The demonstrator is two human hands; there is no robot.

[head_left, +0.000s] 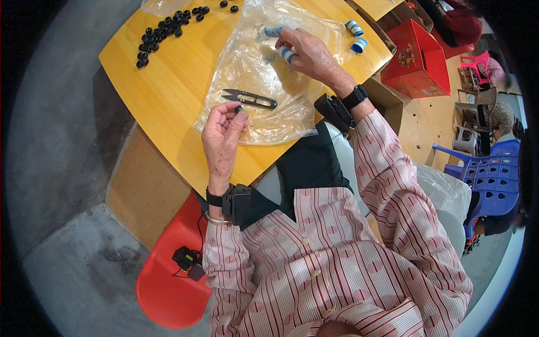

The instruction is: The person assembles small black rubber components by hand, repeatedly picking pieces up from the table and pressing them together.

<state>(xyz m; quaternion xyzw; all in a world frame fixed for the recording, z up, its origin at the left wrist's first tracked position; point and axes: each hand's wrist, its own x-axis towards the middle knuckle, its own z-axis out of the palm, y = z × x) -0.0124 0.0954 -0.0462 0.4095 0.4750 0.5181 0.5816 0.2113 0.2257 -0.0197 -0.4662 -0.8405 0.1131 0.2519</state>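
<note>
My left hand [223, 135] is closed in a pinch on a small black piece [239, 109] above the near part of a clear plastic bag [300, 115]. Just beyond its fingertips, black thread snips [250, 99] lie on the bag. Farther off to the right, my right hand [309, 53] is curled round a blue-and-white striped roll [287, 54]. Another such roll [273, 32] is at its fingertips; whether the fingers grip that one too is unclear.
Many small black round pieces [168, 25] lie scattered on the yellow table [168, 78] at the far left. Two more striped rolls [359, 45] stand near its right edge. Beyond are a red box [412, 59] and a blue plastic chair [494, 177]. A red chair [168, 275] is at my left.
</note>
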